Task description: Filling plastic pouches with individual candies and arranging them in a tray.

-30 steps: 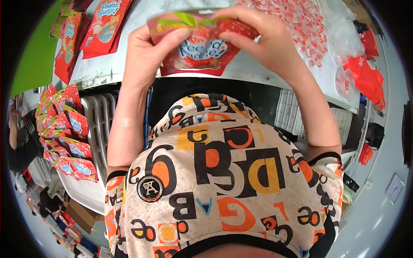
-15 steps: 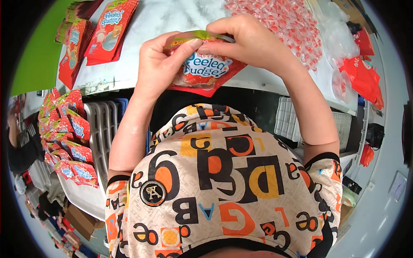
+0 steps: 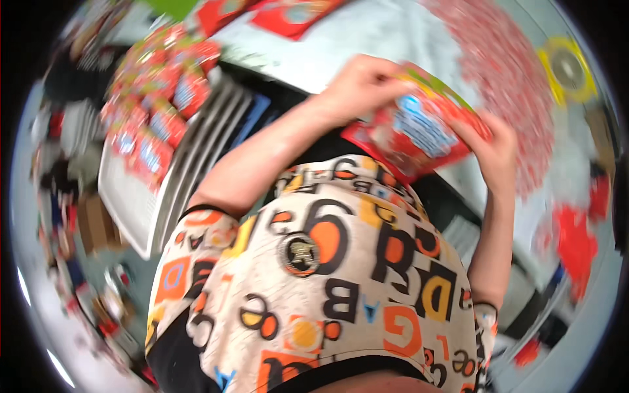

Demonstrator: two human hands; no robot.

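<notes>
A red candy pouch (image 3: 426, 134) with a green top band and blue-white lettering hangs tilted over the table's near edge, blurred by motion. My left hand (image 3: 370, 85) pinches its upper left corner between thumb and fingers. At the pouch's right side, my right hand (image 3: 491, 147) grips the edge, thumb over the front and the other fingers partly hidden. The pouch's top edge looks flat, with no gap visible. Beyond my right hand, a broad spread of small red and clear wrapped candies (image 3: 504, 72) covers part of the white table (image 3: 288, 62).
To the left, several filled red pouches (image 3: 157, 118) lie heaped in a white tray (image 3: 124, 203) beside stacked grey crates (image 3: 209, 131). Flat red pouches (image 3: 295, 16) sit at the table's far side. A yellow round-centred object (image 3: 569, 69) and red bags (image 3: 575, 242) are at the right.
The whole view has swung round, shifting the table and tray. My right hand has gone from the pouch's top edge to its right side; the mouth, parted before, now looks flat.
</notes>
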